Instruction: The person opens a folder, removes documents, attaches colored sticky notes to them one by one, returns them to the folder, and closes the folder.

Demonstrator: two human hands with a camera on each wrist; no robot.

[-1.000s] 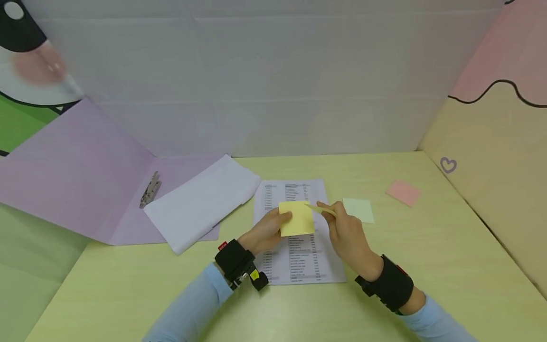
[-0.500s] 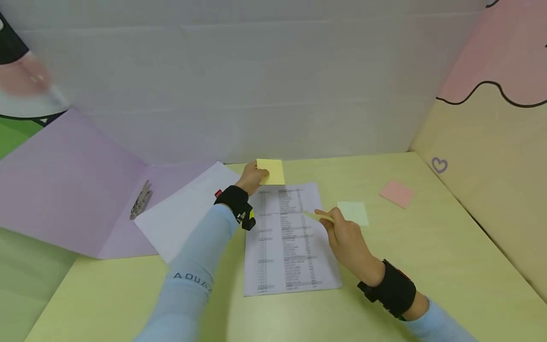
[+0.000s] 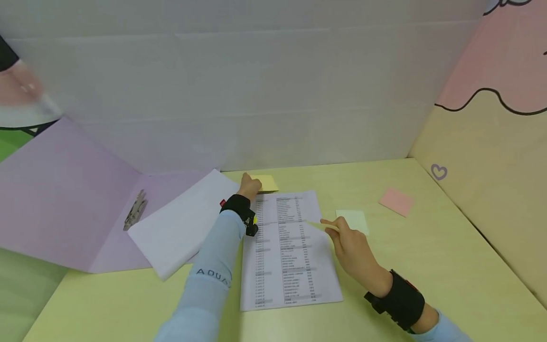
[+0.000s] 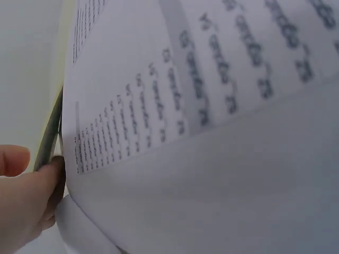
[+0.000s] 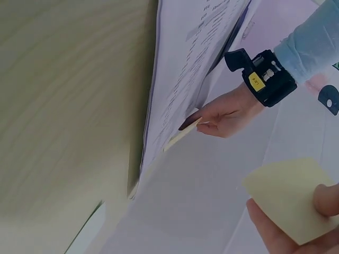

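Near the table's far edge, my left hand (image 3: 249,186) holds a yellow sticky note pad (image 3: 267,183) just beyond the top of a printed sheet stack (image 3: 290,266). The thumb and fingers lie on either side of the pad (image 4: 48,132) in the left wrist view. My right hand (image 3: 352,247) pinches a single yellow sticky note (image 3: 320,225) over the right side of the stack. That note (image 5: 291,196) appears slightly curved, with the thumb on its face, in the right wrist view.
A pale green sticky note (image 3: 353,220) and a pink one (image 3: 396,201) lie on the right of the table. On the left stands an opened purple folder (image 3: 113,242) with a metal clip (image 3: 136,210). White papers (image 3: 183,228) lie across it. Walls rise behind and at the right.
My left hand has carried the yellow pad from above the printed sheets away to the table's far edge and lowered it. My right hand keeps the single note nearly in place.
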